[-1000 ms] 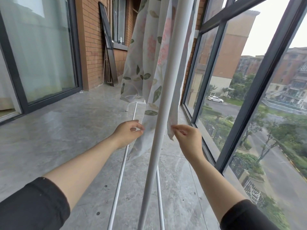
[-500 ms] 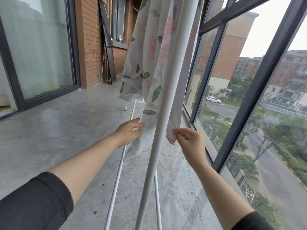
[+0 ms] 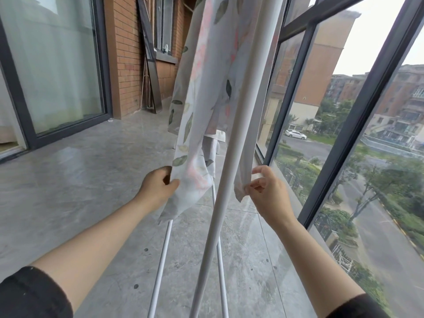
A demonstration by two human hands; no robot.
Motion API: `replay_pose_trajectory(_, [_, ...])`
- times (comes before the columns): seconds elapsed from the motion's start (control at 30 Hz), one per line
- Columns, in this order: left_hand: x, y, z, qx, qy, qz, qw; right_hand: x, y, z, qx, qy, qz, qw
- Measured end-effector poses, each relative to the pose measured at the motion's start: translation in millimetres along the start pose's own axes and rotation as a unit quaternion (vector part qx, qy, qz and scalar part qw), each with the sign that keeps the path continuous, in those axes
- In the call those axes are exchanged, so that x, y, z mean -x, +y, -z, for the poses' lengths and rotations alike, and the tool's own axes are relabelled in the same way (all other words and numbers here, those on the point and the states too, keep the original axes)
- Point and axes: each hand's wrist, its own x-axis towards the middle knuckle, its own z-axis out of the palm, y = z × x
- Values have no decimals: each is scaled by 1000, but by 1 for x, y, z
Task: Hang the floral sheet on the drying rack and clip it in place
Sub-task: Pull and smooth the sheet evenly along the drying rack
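The floral sheet (image 3: 206, 92), white with pink flowers and green leaves, hangs down from above the frame on both sides of the white drying rack pole (image 3: 234, 138). My left hand (image 3: 158, 187) grips the sheet's lower left edge, fingers curled round the cloth. My right hand (image 3: 268, 191) pinches the lower corner of the right-hand side, just right of the pole. The rack's top bar is out of view. No clip shows.
The rack's thin white legs (image 3: 160, 267) run down across the grey tiled balcony floor (image 3: 80, 180). A dark-framed window wall (image 3: 358, 115) stands close on the right. A glass sliding door (image 3: 52, 65), a brick wall and a leaning dark panel (image 3: 149, 58) are at the left.
Both hands have kept hold of the sheet's lower edges and drawn them slightly apart and up. The view has tilted up a little and the cloth has shifted.
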Motion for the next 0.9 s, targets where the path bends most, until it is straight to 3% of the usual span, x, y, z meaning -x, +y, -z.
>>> replay_pose_trajectory(0.23, [30,1,11,15,87,-71,994,38,11,-7,75,6,-2,997])
replay_pose_trajectory(0.6, [93,-30,1,-22,-44,11,999,103,27,-32,62,-14,-81,995])
replay_pose_trajectory(0.9, [151,-31,-8,26,-57,69,996,151,18,-3,-35,-60,-128,989])
